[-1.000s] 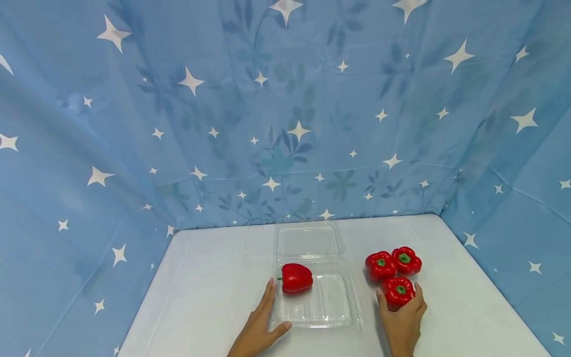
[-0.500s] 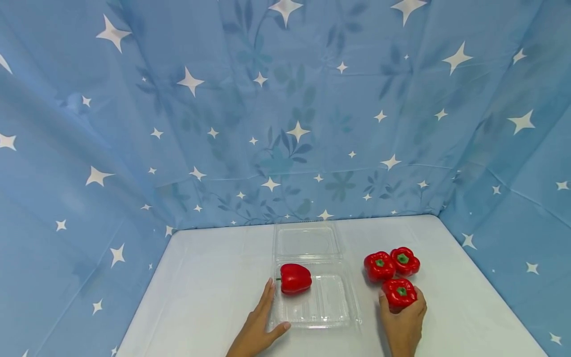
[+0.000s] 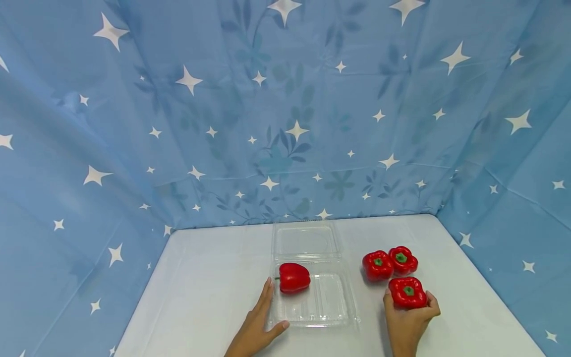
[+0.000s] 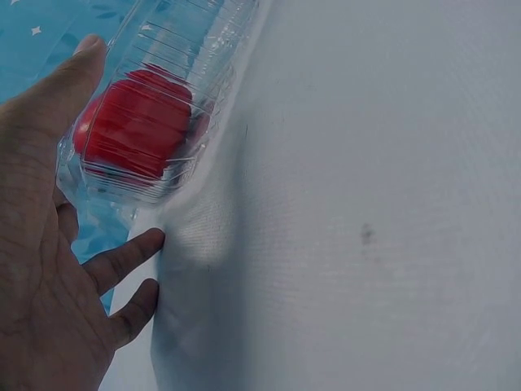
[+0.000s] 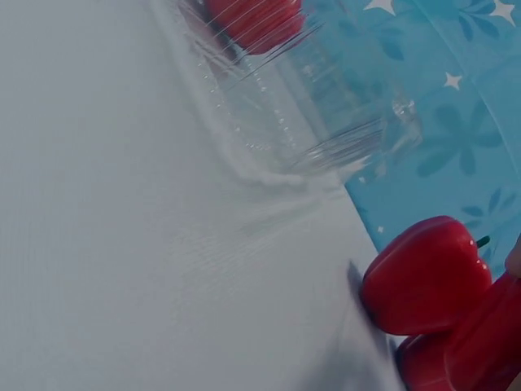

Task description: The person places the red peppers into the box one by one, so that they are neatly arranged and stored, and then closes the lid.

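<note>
A red bell pepper is held in my right hand, thumb on its left side and fingers on its right, its green stem facing up. My left hand rests with fingers spread along the near-left corner of an open clear plastic clamshell container. Inside the container's left part another red bell pepper lies on its side, stem to the left. The left wrist view shows that pepper through the clear wall, near the thumb. In the right wrist view the right hand is almost wholly out of frame.
Two more red bell peppers, a left one and a right one, stand side by side behind the right hand. The container's lid lies folded back toward the blue star-patterned curtain. All rests on a white-covered table.
My right hand now grips the front pepper and has drawn it slightly right, apart from the two behind. The left hand stays at the container.
</note>
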The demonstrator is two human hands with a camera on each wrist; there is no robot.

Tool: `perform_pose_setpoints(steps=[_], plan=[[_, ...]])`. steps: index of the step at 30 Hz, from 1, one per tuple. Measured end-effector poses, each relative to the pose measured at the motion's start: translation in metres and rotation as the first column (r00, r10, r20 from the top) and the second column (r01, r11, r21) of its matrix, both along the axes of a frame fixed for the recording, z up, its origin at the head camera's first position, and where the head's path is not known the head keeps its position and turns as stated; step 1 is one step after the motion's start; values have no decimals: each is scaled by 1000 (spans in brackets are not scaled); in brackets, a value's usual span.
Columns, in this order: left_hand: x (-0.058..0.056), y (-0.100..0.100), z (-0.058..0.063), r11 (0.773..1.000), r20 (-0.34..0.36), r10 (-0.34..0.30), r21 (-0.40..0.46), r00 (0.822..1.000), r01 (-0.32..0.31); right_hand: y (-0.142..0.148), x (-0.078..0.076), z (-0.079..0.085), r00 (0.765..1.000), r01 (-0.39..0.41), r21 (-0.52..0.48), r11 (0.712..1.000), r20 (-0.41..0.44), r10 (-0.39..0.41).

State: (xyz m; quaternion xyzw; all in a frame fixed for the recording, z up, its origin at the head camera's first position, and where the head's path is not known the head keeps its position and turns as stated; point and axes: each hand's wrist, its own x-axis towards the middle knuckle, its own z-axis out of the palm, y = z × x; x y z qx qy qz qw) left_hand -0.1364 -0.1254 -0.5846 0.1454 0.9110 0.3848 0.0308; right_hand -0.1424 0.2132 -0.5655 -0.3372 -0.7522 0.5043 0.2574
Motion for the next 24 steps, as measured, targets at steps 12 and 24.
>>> perform_pose_setpoints(steps=[12,24], plan=[[0,-1,-1,1000,-21,-3,-3,1000,2,-8,6,13,982,-19,97,995,-185,36],[1,1,0,1000,-12,-2,0,1000,2,-14,7,17,959,-119,311,943,-209,190]])
